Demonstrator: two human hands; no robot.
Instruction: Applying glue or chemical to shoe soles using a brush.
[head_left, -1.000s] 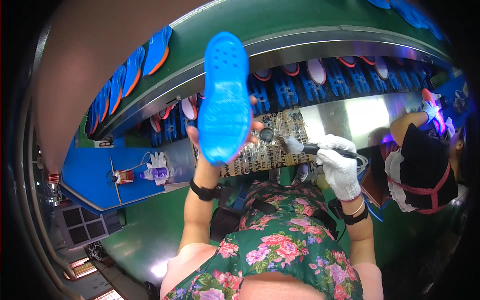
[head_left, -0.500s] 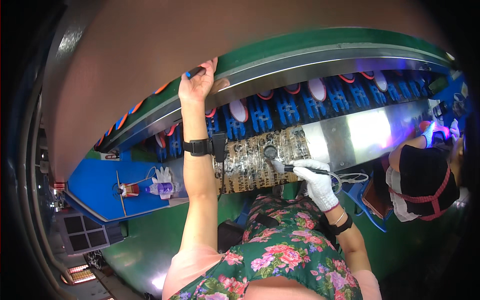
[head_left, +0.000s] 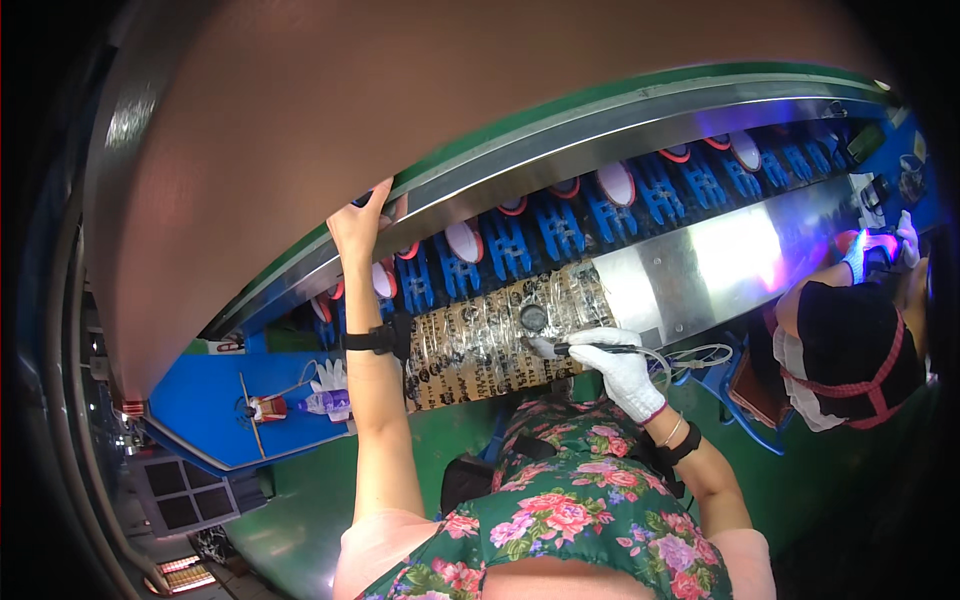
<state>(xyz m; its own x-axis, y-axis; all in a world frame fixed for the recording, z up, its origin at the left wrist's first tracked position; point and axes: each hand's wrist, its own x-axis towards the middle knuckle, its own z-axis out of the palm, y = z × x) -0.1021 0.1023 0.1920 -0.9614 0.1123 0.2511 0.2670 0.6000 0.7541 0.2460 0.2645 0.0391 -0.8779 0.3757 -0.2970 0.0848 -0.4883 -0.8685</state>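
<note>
My bare left hand (head_left: 355, 225) reaches to the far ledge under the large brown hood. The hood's edge partly hides its fingers, and a small dark piece shows by the thumb, too little of it to name. My right hand (head_left: 622, 370), in a white knitted glove, is closed around a black-handled brush (head_left: 590, 349) with a thin grey tube trailing from its back end. The brush's pale tip is beside a small round dark pot (head_left: 533, 318). That pot stands on a bench strip (head_left: 470, 345) covered in brown printed tape and clear film.
Beyond the bench, blue racks (head_left: 510, 248) carry several white shoe parts with red rims (head_left: 465, 241). A purple-labelled bottle (head_left: 322, 402) lies on a blue table (head_left: 200, 395) at left, near a white glove. At right, a co-worker (head_left: 850, 350) works under violet light.
My left hand has moved left and nearer, its fingers now partly behind the hood's edge. The racks and shoe parts have shifted slightly left in view. My right hand keeps holding the brush.
</note>
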